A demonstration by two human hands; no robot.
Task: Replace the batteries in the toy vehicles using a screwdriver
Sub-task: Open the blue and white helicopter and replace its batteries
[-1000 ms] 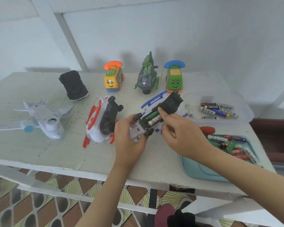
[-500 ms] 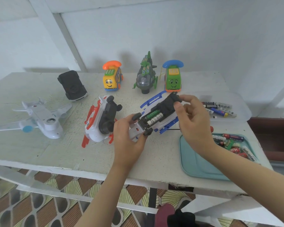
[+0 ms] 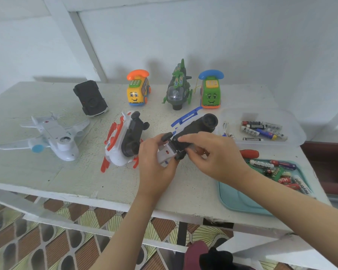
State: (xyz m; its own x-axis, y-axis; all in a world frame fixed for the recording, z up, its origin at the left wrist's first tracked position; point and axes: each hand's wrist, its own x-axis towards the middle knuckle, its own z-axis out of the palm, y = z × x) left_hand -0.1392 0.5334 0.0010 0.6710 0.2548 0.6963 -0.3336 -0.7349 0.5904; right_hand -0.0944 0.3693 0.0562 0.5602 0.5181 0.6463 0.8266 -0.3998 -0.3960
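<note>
A blue and white toy vehicle (image 3: pixel 200 123) lies upside down in the middle of the table, black underside up. My left hand (image 3: pixel 154 164) grips its white end from below. My right hand (image 3: pixel 217 154) lies over the battery bay, fingers on the black cover and thumb curled under the body. No batteries show in the bay; a small screw hole is visible beside my fingertips. A red-handled screwdriver (image 3: pixel 249 153) lies on the table just right of my right hand.
A clear tray (image 3: pixel 295 121) at the right holds several batteries; a teal tray (image 3: pixel 240 199) near the front edge holds more. Around stand a white plane (image 3: pixel 55 137), a red and white toy (image 3: pixel 117 151), a black car (image 3: pixel 90 98), a yellow phone bus (image 3: pixel 138 92), a green helicopter (image 3: pixel 178 90) and a green phone car (image 3: pixel 211 92).
My right hand came back from the toy's far end and now covers the battery bay. The batteries seen earlier are hidden under the black cover. The left hand kept its hold.
</note>
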